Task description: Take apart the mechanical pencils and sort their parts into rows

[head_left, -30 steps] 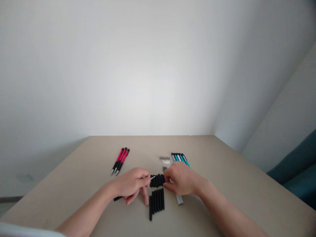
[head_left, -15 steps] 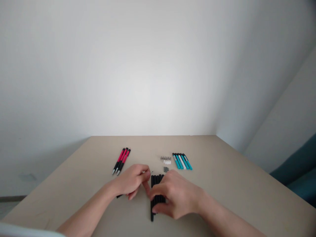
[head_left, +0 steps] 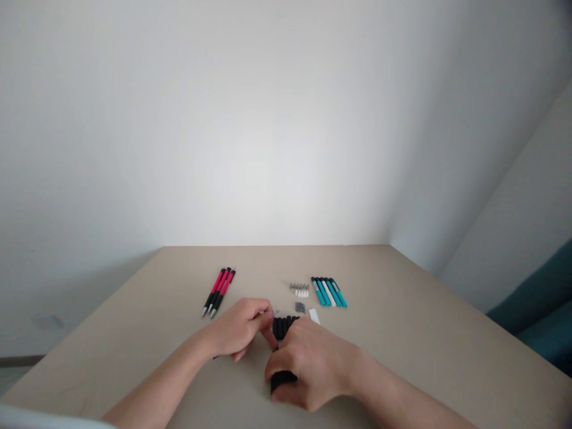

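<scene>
My left hand is closed in a pinch around a thin pen piece. Its fine metallic tip pokes out past the fingers, and a dark end shows below the palm; the rest is hidden. Just to the right lies a row of black pen barrels, side by side on the table. My right hand lies over this row with thumb and fingers curled around its near ends. The middle of the row is covered by that hand. My left fingertips are close to the row's left edge.
Three pink-and-black pens lie at the left. Behind the right hand are small springs, white pieces, grey pieces and a white strip. Several teal and white barrels lie farther right on the beige table.
My right hand has slid toward me along the black barrels, and its fingers now close around their near ends. The white strip has come into view. My left hand has barely moved.
</scene>
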{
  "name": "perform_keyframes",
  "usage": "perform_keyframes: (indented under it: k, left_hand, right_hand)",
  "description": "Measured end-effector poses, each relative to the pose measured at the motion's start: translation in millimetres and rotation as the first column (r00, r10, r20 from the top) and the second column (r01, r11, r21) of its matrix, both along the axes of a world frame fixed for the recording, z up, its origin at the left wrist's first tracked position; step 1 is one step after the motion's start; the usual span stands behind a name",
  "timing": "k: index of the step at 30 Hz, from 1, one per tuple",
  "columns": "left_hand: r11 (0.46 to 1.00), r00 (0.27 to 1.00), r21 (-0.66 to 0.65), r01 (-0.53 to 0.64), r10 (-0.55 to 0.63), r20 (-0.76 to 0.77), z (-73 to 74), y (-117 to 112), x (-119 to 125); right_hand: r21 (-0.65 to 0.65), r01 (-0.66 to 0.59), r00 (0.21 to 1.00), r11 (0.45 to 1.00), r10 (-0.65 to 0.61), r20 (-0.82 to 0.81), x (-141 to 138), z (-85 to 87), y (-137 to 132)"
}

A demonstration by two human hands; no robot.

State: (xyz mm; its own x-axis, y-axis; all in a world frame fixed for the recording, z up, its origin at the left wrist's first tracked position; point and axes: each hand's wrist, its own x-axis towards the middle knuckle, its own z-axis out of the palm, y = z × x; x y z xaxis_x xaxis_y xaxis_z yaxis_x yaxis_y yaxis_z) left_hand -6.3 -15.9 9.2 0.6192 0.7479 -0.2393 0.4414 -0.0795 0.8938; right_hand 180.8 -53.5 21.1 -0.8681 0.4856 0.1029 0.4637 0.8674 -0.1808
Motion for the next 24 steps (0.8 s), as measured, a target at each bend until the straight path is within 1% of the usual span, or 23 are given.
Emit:
perform_keyframes:
  k: [8,10,12,13,15,17,18,19,20,21,24]
  left_hand:
    - [1.000,1.000,-0.003,0.015,-0.015,0.019,-0.5,0.1,-0.6]
    - [1.000,1.000,-0.001,0.014,-0.014,0.016,-1.1,0.1,-1.4]
    - [1.000,1.000,0.027,0.001,-0.001,0.008,-0.6,0.2,-1.6]
    - [0.999,1.000,0.054,-0.011,0.010,0.004,0.3,0.3,-1.3]
    - [0.992,0.999,0.126,-0.031,0.030,0.012,2.8,0.4,0.3]
    - [0.981,0.999,0.193,-0.033,0.024,0.047,5.6,0.0,2.5]
    - [0.976,0.998,0.218,-0.027,0.013,0.068,6.7,-0.3,3.5]
    - [0.972,0.997,0.234,-0.022,0.003,0.080,7.6,-0.7,4.3]
    - [0.969,0.996,0.245,-0.017,-0.003,0.084,8.0,-1.0,4.8]
    - [0.966,0.997,0.258,-0.021,-0.001,0.082,8.0,-1.3,5.1]
    - [0.963,0.997,0.270,-0.029,0.010,0.071,6.5,-1.7,5.2]
  right_hand:
    - [-0.008,0.017,1.000,1.000,-0.017,-0.020,0.1,-2.7,-0.9]
    - [-0.017,0.007,0.999,1.000,-0.008,-0.047,0.3,-3.2,-0.8]
    - [-0.016,0.023,0.994,1.000,-0.025,-0.105,1.2,-3.1,0.9]
    - [-0.008,0.053,0.988,0.999,-0.054,-0.147,2.1,-2.7,2.5]
    - [0.010,0.180,0.952,0.984,-0.172,-0.254,4.9,-1.2,7.1]
    - [-0.001,0.346,0.872,0.938,-0.323,-0.368,8.3,0.4,12.9]
    - [-0.023,0.410,0.826,0.912,-0.381,-0.416,9.8,0.8,15.8]
    - [-0.044,0.445,0.788,0.894,-0.415,-0.455,11.0,0.9,18.5]
    - [-0.062,0.450,0.770,0.891,-0.422,-0.478,11.6,0.6,20.8]
    - [-0.074,0.426,0.773,0.902,-0.406,-0.487,11.8,-0.2,22.7]
    - [-0.104,0.308,0.816,0.946,-0.319,-0.481,9.9,-3.5,25.4]
